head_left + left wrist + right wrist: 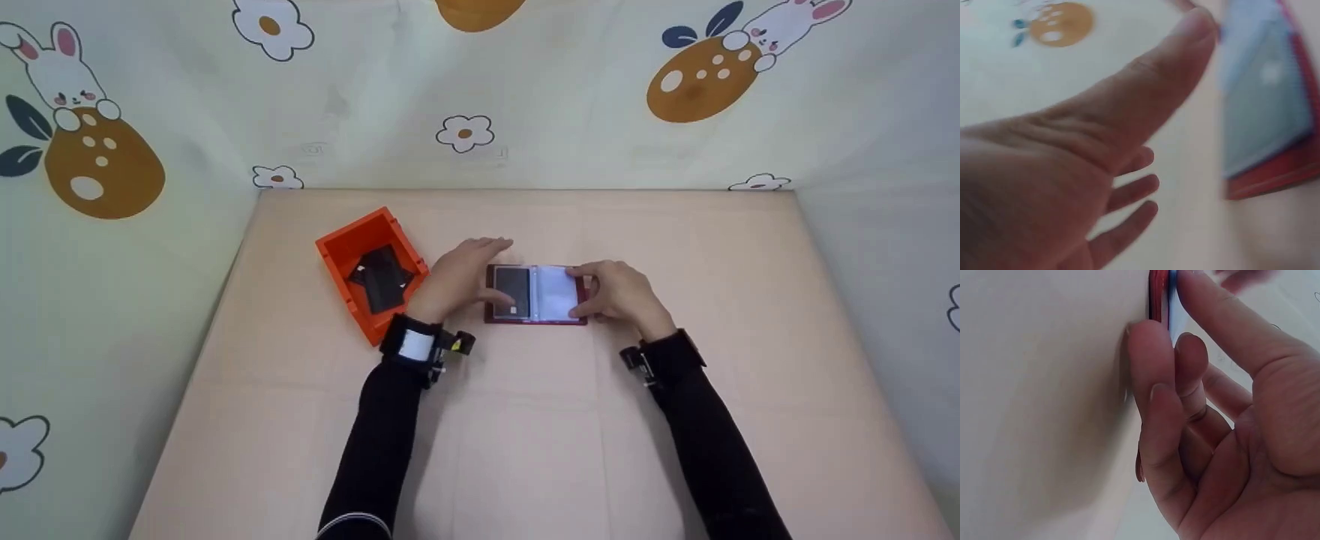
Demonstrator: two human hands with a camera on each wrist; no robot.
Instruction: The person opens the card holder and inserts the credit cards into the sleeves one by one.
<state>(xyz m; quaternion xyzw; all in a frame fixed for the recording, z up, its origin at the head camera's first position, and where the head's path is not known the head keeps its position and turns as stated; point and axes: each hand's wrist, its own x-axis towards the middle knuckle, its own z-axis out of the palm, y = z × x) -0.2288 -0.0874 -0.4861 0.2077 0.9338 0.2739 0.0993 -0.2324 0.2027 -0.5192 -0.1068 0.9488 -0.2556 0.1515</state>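
Observation:
A small card holder with a dark red cover (1280,179) lies opened like a book on the table in the head view. Its left clear sleeve shows a dark grey card (512,289); the right page (553,292) looks pale and bluish-white. My left hand (456,277) is at the holder's left side, fingers extended, the thumb reaching over the grey card. At the right edge my right hand (622,292) grips the holder between thumb and curled fingers. The right wrist view shows the red cover edge (1158,298) close to those fingertips.
Left of my left hand stands an orange bin (341,296), turned at an angle, with several dark cards (382,281) inside. The pale table (525,435) meets a printed cloth backdrop (570,112) at the back and sides.

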